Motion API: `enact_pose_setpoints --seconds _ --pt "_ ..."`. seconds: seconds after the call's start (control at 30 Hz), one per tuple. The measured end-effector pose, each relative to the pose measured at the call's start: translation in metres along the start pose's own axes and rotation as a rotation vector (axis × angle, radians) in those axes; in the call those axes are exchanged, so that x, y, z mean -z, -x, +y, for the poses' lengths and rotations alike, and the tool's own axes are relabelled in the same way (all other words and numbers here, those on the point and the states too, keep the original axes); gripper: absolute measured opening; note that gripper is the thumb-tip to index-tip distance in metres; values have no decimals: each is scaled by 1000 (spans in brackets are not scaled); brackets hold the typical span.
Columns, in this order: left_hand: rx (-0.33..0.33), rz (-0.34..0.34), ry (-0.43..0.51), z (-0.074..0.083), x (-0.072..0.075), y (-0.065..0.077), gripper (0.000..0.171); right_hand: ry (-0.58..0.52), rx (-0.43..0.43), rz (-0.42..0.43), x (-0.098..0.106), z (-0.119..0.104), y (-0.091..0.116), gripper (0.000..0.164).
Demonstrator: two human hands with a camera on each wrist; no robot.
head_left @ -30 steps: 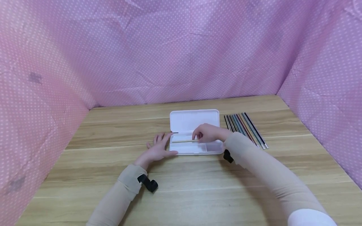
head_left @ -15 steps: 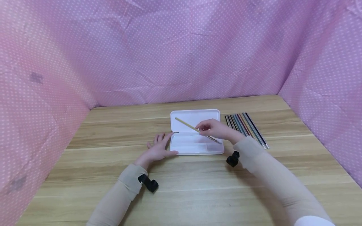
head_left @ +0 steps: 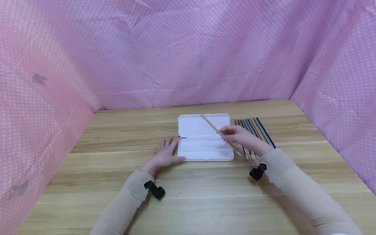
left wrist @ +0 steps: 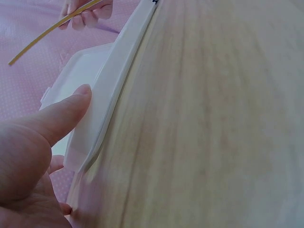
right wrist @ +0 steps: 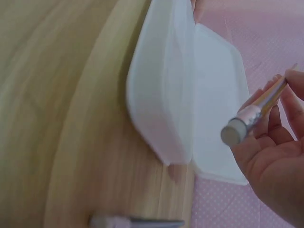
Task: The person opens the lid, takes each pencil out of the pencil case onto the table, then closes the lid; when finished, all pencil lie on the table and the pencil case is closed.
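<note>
An open white pencil case (head_left: pixel 202 152) lies on the wooden table, its lid (head_left: pixel 195 125) folded back. My left hand (head_left: pixel 164 154) rests flat on the table, fingers straight, thumb (left wrist: pixel 64 111) touching the case's left end (left wrist: pixel 111 90). My right hand (head_left: pixel 238 136) pinches a yellow pencil (head_left: pixel 213 128) above the case's right edge. The pencil slants from far left to near right, and its silver-capped end (right wrist: pixel 236 132) points toward me. The case's tray looks bare inside.
A row of several coloured pencils (head_left: pixel 258 128) lies on the table right of the case, partly behind my right hand; one shows low in the right wrist view (right wrist: pixel 137 221). Pink dotted cloth (head_left: pixel 188 55) walls the table (head_left: pixel 205 189) at the back and both sides.
My right hand lifted the yellow pencil out of the case's tray and carried it rightward, toward the row of pencils. The left hand has stayed at the case's left end.
</note>
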State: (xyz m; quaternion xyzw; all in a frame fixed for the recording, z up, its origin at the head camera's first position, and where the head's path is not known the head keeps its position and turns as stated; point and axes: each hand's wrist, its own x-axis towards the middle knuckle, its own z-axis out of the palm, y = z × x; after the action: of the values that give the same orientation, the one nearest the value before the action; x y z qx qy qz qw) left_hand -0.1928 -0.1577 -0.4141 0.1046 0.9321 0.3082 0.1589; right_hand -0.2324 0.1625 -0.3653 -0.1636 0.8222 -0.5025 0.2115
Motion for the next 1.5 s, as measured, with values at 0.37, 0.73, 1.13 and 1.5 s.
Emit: enact_pose_setpoints --seconds 0.37,0.73,1.13,1.5 --pt "8 -3 -11 -1 0 0 88 18 12 99 30 25 25 40" --pt "12 -17 -3 0 0 -1 86 -155 -67 159 67 57 50 34" --pt "2 -19 20 1 1 0 88 -52 -86 240 106 75 57 19" --pt "-5 -12 -2 0 1 0 87 285 -218 307 127 91 63 50"
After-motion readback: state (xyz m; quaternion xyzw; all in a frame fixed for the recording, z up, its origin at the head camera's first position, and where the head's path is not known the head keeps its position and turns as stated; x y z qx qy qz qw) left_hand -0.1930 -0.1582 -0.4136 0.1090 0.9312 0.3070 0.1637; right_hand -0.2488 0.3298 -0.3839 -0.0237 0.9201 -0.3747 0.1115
